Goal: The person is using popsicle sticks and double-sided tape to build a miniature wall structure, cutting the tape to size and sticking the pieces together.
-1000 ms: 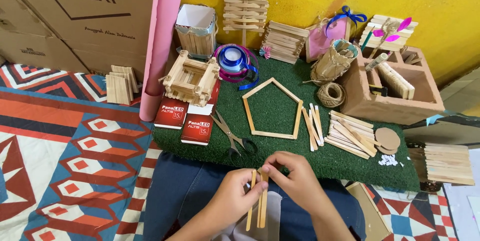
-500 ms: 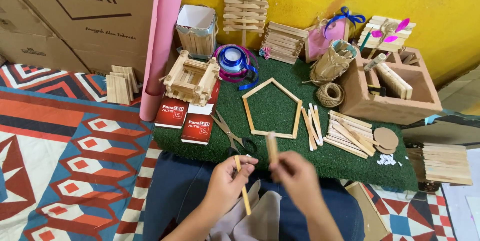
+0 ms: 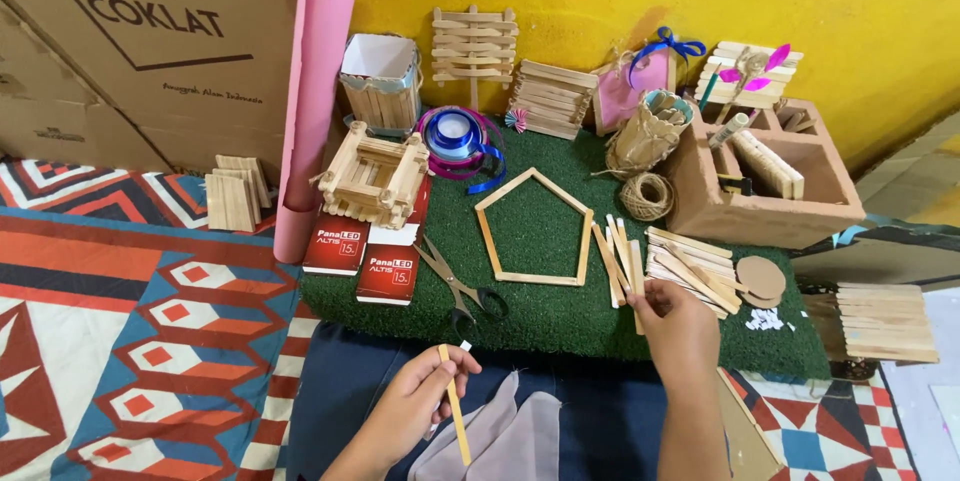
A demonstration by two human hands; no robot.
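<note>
Left hand, low centre of the frame, is pinching one flat wooden craft stick, fingers clamped near its upper end so the stick is angling down over the lap, clear of the work. Right hand, lower right, is reaching onto the loose sticks lying on the green turf mat; fingers are curling together on one of them, though how firm the grip is cannot be told. Just left of it, a pentagon frame of glued sticks is lying flat, house-shaped, smooth pale wood on coarse pile. Scissors are resting beside the frame. A twine ball, rough and fibrous, is sitting at upper right near a terracotta-coloured box.
</note>
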